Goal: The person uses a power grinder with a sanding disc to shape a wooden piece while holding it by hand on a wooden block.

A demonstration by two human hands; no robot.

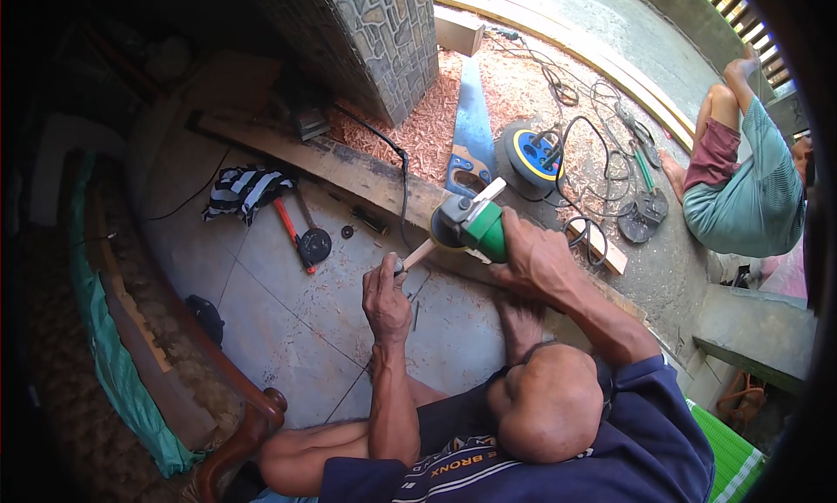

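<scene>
My right hand (534, 257) is closed round the green body of an angle grinder (486, 232), whose grey head and disc point left. In my left hand (386, 301), the fingers pinch a narrow tan strip (419, 254) with a greyish end near the fingertips. The strip's far end meets the grinder's disc edge, or lies very close to it. Its exact kind cannot be made out. A long wooden plank (336, 166) lies on the floor just beyond the grinder.
A handsaw (472, 124) and a blue-yellow round power tool (534, 154) lie among wood shavings and tangled cords. A red-handled tool (294, 233) and striped cloth (247, 192) lie left. A stone-faced pillar (392, 45) stands ahead. Another person (741, 185) is at far right.
</scene>
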